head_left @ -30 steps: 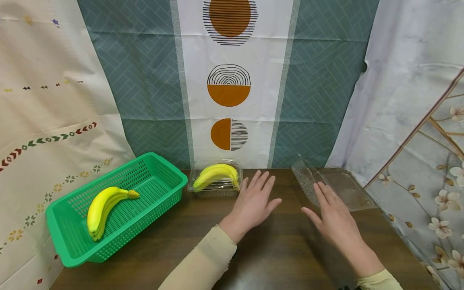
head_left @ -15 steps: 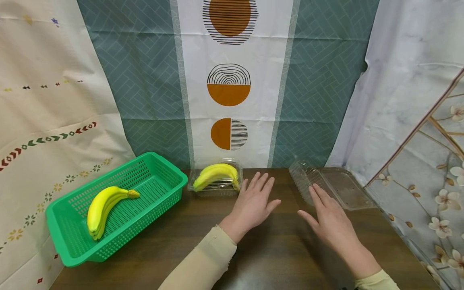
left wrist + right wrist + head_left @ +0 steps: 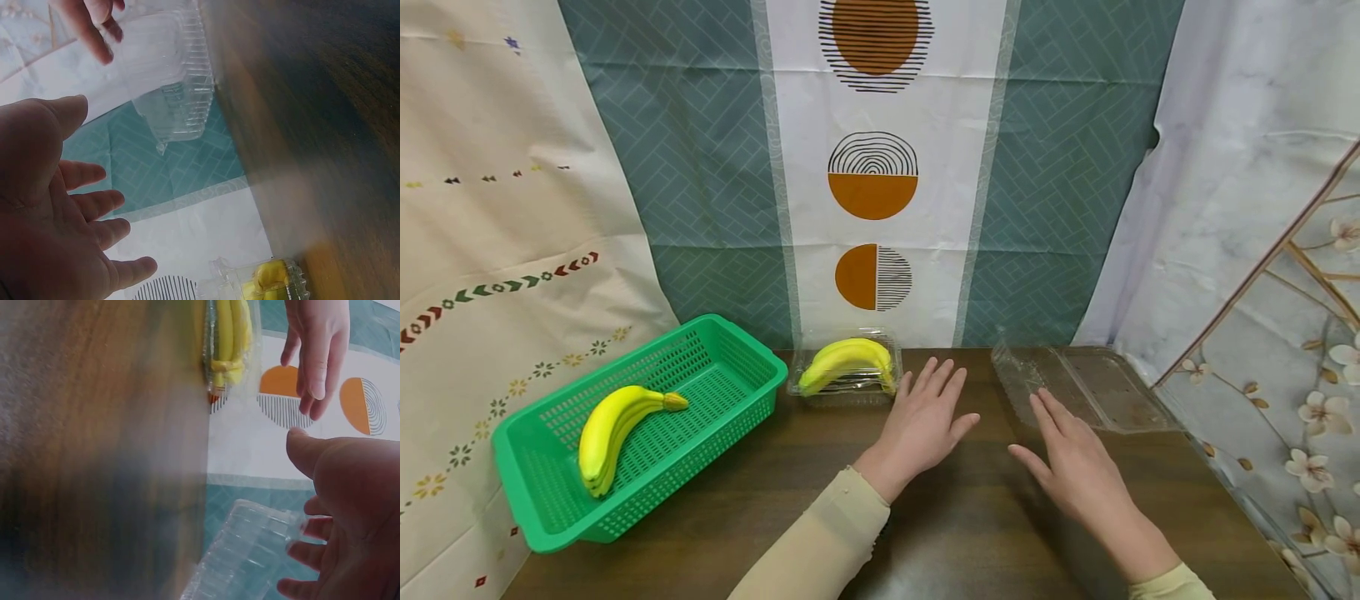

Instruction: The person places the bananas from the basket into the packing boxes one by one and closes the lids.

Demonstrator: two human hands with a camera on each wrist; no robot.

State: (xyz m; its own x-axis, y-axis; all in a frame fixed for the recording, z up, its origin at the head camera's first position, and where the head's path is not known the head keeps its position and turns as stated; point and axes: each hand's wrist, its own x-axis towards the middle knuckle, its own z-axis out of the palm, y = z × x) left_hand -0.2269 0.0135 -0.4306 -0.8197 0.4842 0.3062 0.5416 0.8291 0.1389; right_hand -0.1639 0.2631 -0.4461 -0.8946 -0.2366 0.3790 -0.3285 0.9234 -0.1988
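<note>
My left hand [image 3: 916,425] and right hand [image 3: 1081,458] hold nothing, fingers straight. An unfolded clear plastic box [image 3: 1108,387] lies on the frame's right. Yellow bananas [image 3: 848,360] sit near the middle in a see-through plastic box [image 3: 850,400].

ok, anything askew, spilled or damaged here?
Nothing stands out: no visible spill or damage. One banana bunch lies inside the basket, another bunch in the middle box. The right box is open near the right hand.
</note>
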